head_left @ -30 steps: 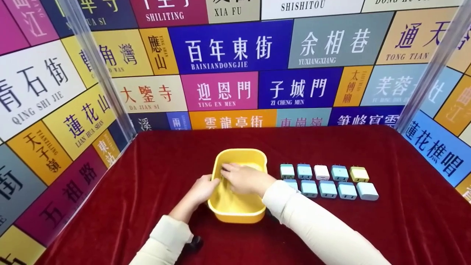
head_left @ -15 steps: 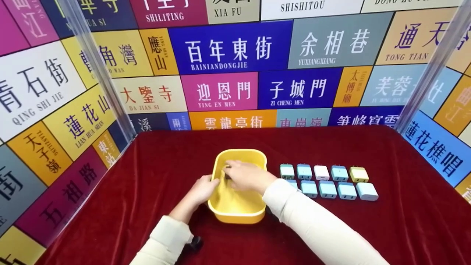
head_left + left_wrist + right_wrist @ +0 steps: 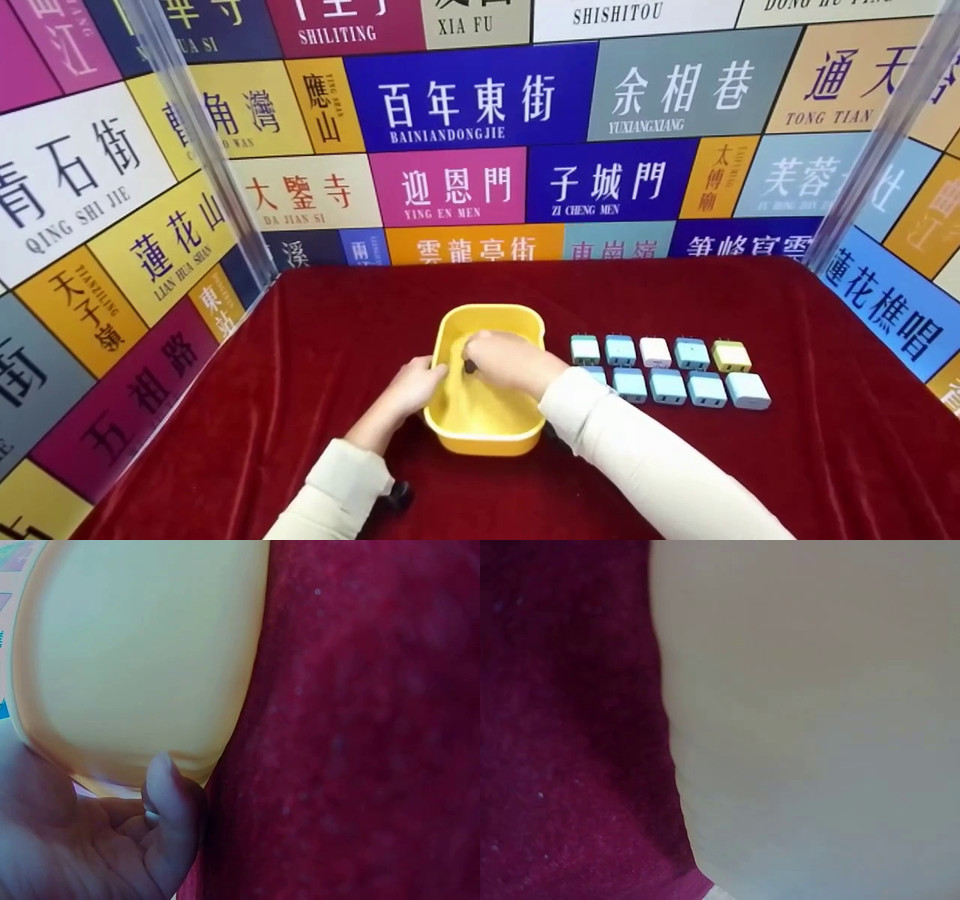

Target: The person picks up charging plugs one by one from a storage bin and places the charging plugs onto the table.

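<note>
A yellow plastic basin (image 3: pixel 484 444) with a pale rim stands on the red cloth, in the middle of the head view. My left hand (image 3: pixel 415 386) grips its left side, thumb over the rim; the left wrist view shows the fingers (image 3: pixel 169 802) against the outer wall. Inside the basin is my right hand (image 3: pixel 504 361), fingers curled, with a small dark thing (image 3: pixel 470 366) at the fingertips. What kind of thing it is cannot be made out. The right wrist view holds only the basin wall (image 3: pixel 802 720) and cloth, no hand.
Right of the basin, several plug chargers (image 3: pixel 667 385) lie in two rows, mostly light blue, with one white and one yellow. My right sleeve (image 3: pixel 577 405) partly covers the nearest one. Behind the red cloth (image 3: pixel 360 315) stand sign-covered walls.
Inside the basin my right hand has shifted slightly right and down from the far left corner, its fingers more curled, the dark thing moving with it. The left hand has stayed put.
</note>
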{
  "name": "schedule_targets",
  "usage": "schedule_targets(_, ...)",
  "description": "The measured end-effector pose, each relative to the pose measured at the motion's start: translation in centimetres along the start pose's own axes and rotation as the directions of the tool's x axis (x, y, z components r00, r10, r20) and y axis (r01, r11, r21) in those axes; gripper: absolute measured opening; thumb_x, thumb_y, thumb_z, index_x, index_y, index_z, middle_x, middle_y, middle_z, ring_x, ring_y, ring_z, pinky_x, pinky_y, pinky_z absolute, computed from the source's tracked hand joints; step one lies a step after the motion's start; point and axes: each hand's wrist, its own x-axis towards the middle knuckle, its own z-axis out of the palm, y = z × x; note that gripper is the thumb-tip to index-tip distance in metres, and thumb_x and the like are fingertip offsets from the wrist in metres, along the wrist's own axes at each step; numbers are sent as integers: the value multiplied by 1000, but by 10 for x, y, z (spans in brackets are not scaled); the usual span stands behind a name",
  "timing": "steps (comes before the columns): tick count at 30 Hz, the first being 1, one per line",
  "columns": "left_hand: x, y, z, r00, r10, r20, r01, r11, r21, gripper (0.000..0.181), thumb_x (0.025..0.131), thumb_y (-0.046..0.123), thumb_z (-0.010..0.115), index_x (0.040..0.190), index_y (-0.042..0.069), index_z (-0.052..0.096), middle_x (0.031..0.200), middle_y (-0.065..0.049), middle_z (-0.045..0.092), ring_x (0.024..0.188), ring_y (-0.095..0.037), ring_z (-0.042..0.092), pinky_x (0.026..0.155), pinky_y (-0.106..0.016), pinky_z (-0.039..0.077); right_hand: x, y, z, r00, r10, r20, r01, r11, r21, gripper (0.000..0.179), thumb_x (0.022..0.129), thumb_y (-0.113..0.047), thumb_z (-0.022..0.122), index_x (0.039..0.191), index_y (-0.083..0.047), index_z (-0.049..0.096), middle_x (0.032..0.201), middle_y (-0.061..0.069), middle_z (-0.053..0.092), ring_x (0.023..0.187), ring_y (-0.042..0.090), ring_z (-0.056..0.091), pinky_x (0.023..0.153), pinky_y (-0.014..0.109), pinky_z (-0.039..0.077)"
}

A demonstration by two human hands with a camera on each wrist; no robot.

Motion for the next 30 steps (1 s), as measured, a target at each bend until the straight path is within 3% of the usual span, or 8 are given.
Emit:
schedule_targets(4, 1, -3, 1, 1000, 6, 4, -6, 1000, -17, 33, 103, 29, 51, 113, 8, 74, 93, -6, 76, 80, -19, 73, 69, -34, 61, -1, 0, 1, 999, -11, -50, 11, 1000, 18, 9, 90, 1, 75, 93, -6, 79, 81, 3, 68, 74, 19, 56, 72, 35, 51)
schedule_targets(11, -4, 5, -1, 1000, 15, -1, -15, 1000, -22, 32, 102, 26, 52, 112, 5, 73, 92, -7, 74, 78, -18, 72, 66, -33, 60, -5, 1, 3, 996, -33, -87, 32, 999, -9, 11, 86, 5, 70, 84, -5, 75, 70, -3, 50, 67, 16, 45, 63, 29, 41)
schedule_targets(15, -12, 15, -2, 1000, 23, 0, -23, 1000, -20, 33, 102, 25, 53, 115, 2, 73, 93, -10, 74, 79, -20, 72, 69, -36, 61, -12, 1, -2, 998, -11, -54, 11, 1000, -2, 13, 85, 7, 71, 91, -2, 77, 78, 4, 58, 71, 20, 51, 68, 32, 46)
schedule_targets(21, -5, 8, -2, 1000, -4, 4, 5, 999, -35, 36, 101, 26, 52, 120, 3, 72, 92, -8, 75, 78, -19, 73, 66, -34, 61, -29, 4, -6, 999, 29, -21, -28, 999, 23, 27, 89, 5, 75, 114, -2, 80, 107, 15, 67, 95, 30, 68, 87, 40, 59)
schedule_targets(30, -17, 19, -4, 1000, 3, 14, -2, 1000, -19, 39, 103, 23, 50, 124, -2, 70, 94, -12, 74, 80, -22, 73, 69, -37, 62, -41, 7, 0, 993, 115, -41, -112, 992, 60, 20, 86, -5, 84, 103, -6, 73, 97, 8, 63, 84, 24, 61, 79, 38, 56)
